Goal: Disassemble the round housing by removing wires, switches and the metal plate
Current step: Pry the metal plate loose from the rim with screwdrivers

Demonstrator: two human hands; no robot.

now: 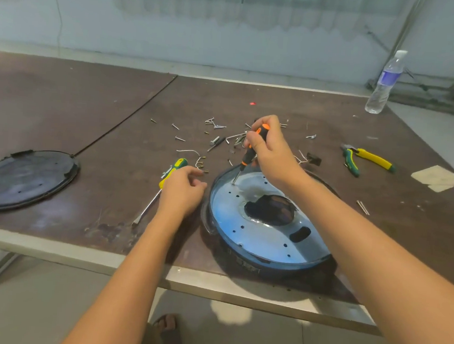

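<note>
A brown table [63, 99] with a pale front edge and a dark seam running across its left part carries everything. The round housing [248, 267] sits near the front edge, right of centre. A black round cover [24, 179] lies flat at the far left. A yellow-green screwdriver [174, 167] lies just left of the housing. Behind the housing, loose screws [216, 124], a hex key [234, 137] and a bent wire [188, 150] lie scattered. Yellow-green pliers [368, 160] lie to the right, near a pale patch [437, 177] at the table's right edge. A clear water bottle [385, 81] stands upright at the far right corner
</note>
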